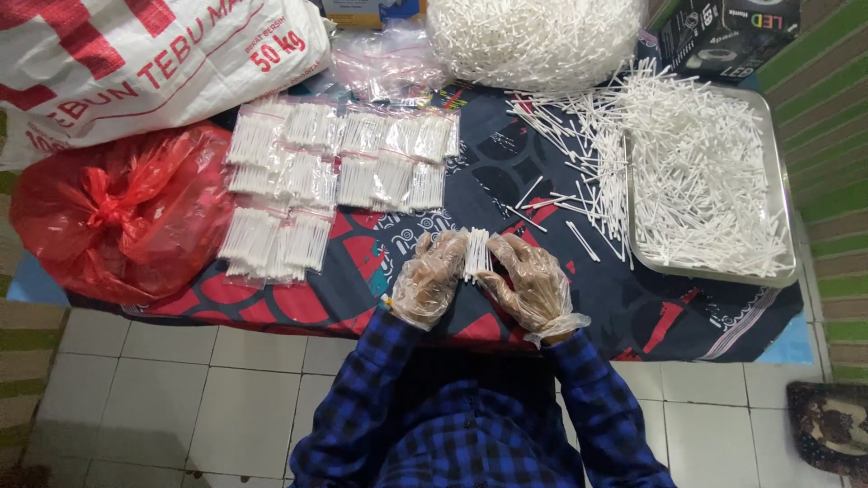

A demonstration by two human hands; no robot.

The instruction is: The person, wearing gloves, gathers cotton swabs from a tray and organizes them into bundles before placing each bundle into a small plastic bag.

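Both my hands wear thin clear plastic gloves. My left hand [429,278] and my right hand [531,280] press together on a small bundle of white cotton swabs [476,253], held upright over a dark patterned cloth [624,312]. To the right stands a metal tray [781,194] heaped with loose white swabs [696,172]. More loose swabs [588,163] spill over the tray's left edge onto the cloth. To the upper left lie several small clear packets of swabs [334,172] in rows.
A red plastic bag [127,212] sits at the left, under a large white sack [136,54]. A big clear bag of swabs [533,36] and empty clear packets [384,63] lie at the back. A dark box [723,32] is at top right. White floor tiles [181,398] are nearest me.
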